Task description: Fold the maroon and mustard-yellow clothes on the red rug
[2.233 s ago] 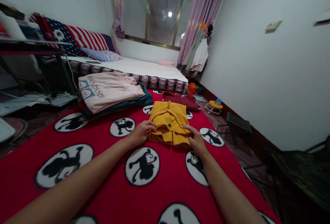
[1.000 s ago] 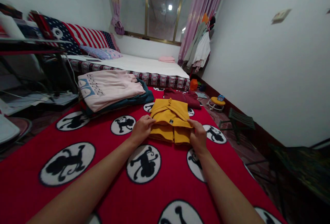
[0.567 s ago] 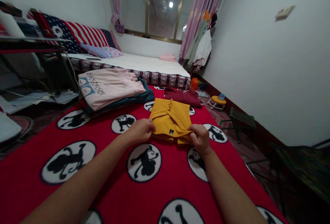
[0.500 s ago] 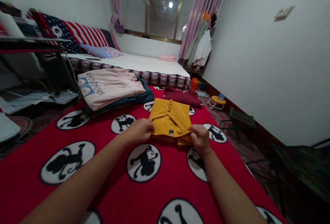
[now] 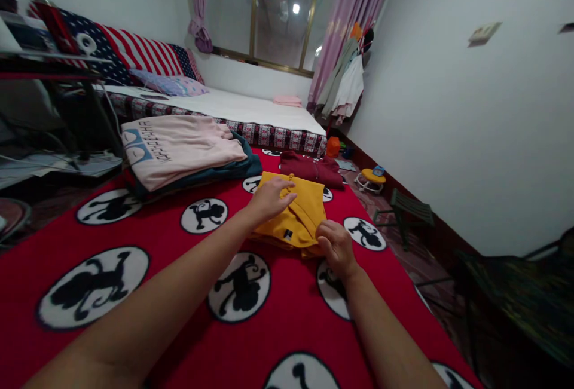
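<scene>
A folded yellow garment [image 5: 309, 198] with a small dark label near its front edge lies on the red blanket [image 5: 179, 281]. My left hand [image 5: 271, 198] is over its left part, fingers stretched out and apart, the fingertips by the row of yellow knots at its far side. At the near right corner, my right hand [image 5: 335, 245] is closed on the cloth's edge. Just behind lies a folded maroon garment [image 5: 309, 168]. To the left, a pale pink sweatshirt [image 5: 188, 147] with lettering tops a pile, above a dark teal garment [image 5: 249, 165].
A low bed [image 5: 233, 105] with a white sheet stands under the window. At right on the floor are a small yellow stool [image 5: 373, 177], a folding stool [image 5: 410, 207] and a camouflage-patterned chair [image 5: 520, 293]. A cluttered desk [image 5: 49, 72] is at left.
My left hand has let go of the near left edge and moved forward onto the yellow garment, its fingers opening. My right hand stays at the near right corner. The view has shifted slightly.
</scene>
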Available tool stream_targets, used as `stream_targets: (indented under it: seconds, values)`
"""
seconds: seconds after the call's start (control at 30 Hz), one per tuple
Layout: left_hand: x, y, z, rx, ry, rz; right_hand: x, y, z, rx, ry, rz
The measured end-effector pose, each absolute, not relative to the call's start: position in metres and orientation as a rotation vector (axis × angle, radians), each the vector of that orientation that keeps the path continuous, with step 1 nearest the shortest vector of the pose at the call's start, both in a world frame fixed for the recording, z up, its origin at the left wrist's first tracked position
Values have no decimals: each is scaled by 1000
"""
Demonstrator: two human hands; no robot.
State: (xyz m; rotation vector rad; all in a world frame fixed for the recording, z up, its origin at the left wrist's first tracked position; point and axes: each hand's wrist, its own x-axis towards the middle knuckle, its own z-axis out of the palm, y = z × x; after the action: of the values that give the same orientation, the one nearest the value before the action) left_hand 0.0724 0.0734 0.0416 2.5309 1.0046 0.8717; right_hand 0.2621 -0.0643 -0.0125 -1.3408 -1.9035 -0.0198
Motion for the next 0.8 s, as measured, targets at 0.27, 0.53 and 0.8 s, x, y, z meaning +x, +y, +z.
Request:
stream_targets:
  seconds: [0.27,0.53,0.8]
  values:
    - [92,82,-20,2609,1289,405,283,-52,-15,-1495,-1162,719]
    - [92,80,-18,2579,1272,445,275,17,22,-1483,-1466,520]
    - [90,78,-15,2411,1420,484,284,93,-21,-2051,-1787,236]
